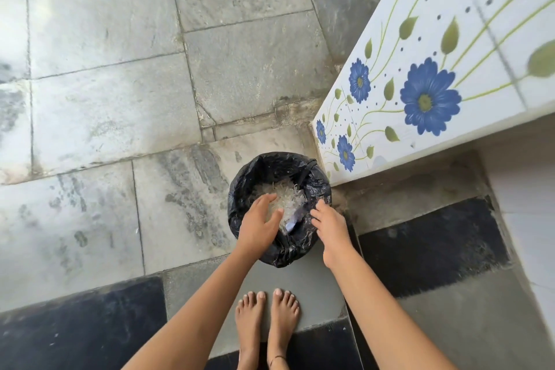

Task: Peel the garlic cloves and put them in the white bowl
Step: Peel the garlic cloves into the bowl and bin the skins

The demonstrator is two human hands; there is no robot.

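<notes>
A small bin lined with a black plastic bag [240, 198] stands on the stone floor. Inside lies a heap of pale papery garlic skins [286, 194] and a bit of white paper. My left hand [259, 221] hovers over the bin's near left side, fingers spread and relaxed, holding nothing. Over the bin's near right rim is my right hand [329, 224], its fingers loosely bent and empty. Neither garlic cloves nor a white bowl are in view.
A wall of white tiles with blue flowers [429, 96] rises just right of the bin. Grey stone slabs [120, 69] spread to the left and beyond. My bare feet [267, 318] stand on a grey step edged with black tiles [432, 246].
</notes>
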